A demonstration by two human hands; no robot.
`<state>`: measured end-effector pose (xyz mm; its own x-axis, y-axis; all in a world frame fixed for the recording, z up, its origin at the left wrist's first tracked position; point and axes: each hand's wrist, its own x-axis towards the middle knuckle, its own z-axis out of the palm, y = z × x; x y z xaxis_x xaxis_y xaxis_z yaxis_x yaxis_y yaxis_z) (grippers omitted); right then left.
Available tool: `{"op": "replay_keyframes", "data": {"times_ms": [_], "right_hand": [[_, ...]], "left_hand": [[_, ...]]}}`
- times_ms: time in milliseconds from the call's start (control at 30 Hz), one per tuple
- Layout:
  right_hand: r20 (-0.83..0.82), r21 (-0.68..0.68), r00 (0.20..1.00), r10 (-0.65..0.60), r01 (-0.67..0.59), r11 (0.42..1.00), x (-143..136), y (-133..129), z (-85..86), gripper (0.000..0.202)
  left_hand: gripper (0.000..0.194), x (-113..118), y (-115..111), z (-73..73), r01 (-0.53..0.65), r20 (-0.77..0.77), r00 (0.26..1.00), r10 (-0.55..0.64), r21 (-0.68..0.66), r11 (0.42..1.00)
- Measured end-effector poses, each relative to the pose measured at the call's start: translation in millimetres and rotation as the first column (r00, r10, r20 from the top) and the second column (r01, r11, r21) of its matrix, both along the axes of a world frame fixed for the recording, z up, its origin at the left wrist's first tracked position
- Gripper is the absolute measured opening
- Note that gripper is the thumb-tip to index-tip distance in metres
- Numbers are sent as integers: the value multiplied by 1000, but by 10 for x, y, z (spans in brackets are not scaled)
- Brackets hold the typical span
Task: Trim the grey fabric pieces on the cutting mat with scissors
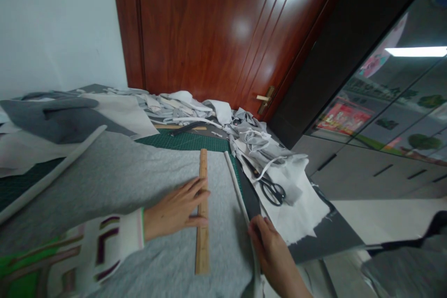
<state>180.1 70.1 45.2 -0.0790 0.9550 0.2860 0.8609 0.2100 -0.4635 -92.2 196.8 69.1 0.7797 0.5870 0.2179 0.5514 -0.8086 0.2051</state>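
A large piece of light grey fabric (139, 167) lies spread out, its left and right edges curled into pale rolls. Across it rests a wooden ruler (202, 251), pointing away from me. My left hand (178, 209) lies on the ruler with its fingers stretched out and its thumb apart, pressing it against the fabric. At the fabric's right edge, my right hand (270, 247) has its fingers closed around the curled border. Its fingertips are partly hidden.
Black-handled scissors (274, 192) lie on white cloth (289, 223) at the right. A green cutting mat (167, 139) shows beneath the fabric. Scraps (174, 104) are heaped along the back, near a brown door (195, 28). Darker grey fabric (66, 118) lies at the left.
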Motion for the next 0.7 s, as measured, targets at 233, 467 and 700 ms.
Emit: {"op": "replay_keyframes", "data": {"times_ms": [233,467,700], "right_hand": [[-34,-29,999,-43,42,999,18,61,-4,20],[-78,-163,996,50,-62,985,78,164,155,20],[-59,-139,989,137,-144,980,189,690,624,21]], "left_hand": [[53,-243,-30,112,-53,-75,996,47,-85,995],[47,-696,9,23,-103,-18,994,104,54,993],[42,-825,17,26,-137,-27,990,140,91,986]]}}
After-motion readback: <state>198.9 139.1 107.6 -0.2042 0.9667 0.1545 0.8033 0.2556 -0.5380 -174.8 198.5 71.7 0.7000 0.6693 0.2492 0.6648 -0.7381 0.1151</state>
